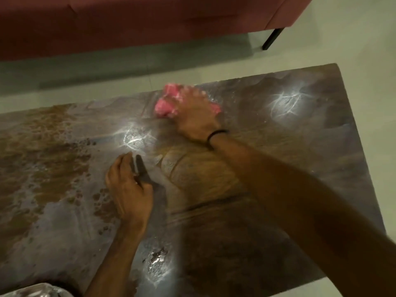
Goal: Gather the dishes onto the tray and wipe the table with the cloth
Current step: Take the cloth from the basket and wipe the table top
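The pink cloth point(169, 103) sits bunched at the surface's point(300, 146) far edge, under the right hand point(196, 118), whose fingers clamp down over it. The left hand point(128, 189), nearer than the cloth, rests flat, fingers loosely together, bracing. Wet streaks lie left of the cloth.

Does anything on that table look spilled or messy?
Yes. The dark stone-patterned tabletop is wet: beaded droplets and smeared streaks cover its left part. The right hand presses a crumpled pink cloth near the far edge; the left hand rests flat on the table.
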